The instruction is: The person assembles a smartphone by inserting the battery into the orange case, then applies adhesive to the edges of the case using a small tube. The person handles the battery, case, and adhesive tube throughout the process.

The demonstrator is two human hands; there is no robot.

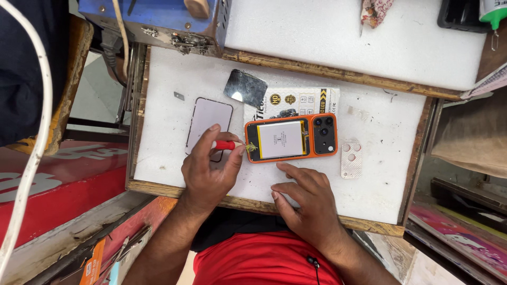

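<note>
An orange phone (291, 138) lies opened, back up, on the white work board (380, 179), showing a pale battery (281, 139) and a black camera block (324, 134). My left hand (209, 169) is shut on a small red-handled screwdriver (226, 145), whose tip is at the phone's left end beside a small greenish part. My right hand (306, 198) rests flat on the board just below the phone, a fingertip touching its lower edge, holding nothing.
A white back cover (207, 120), a dark glass piece (244, 88), a printed card package (301, 100) under the phone and a pale camera-hole plate (351, 160) lie on the board. A blue machine (158, 16) stands behind. A white cable (37, 137) hangs at left.
</note>
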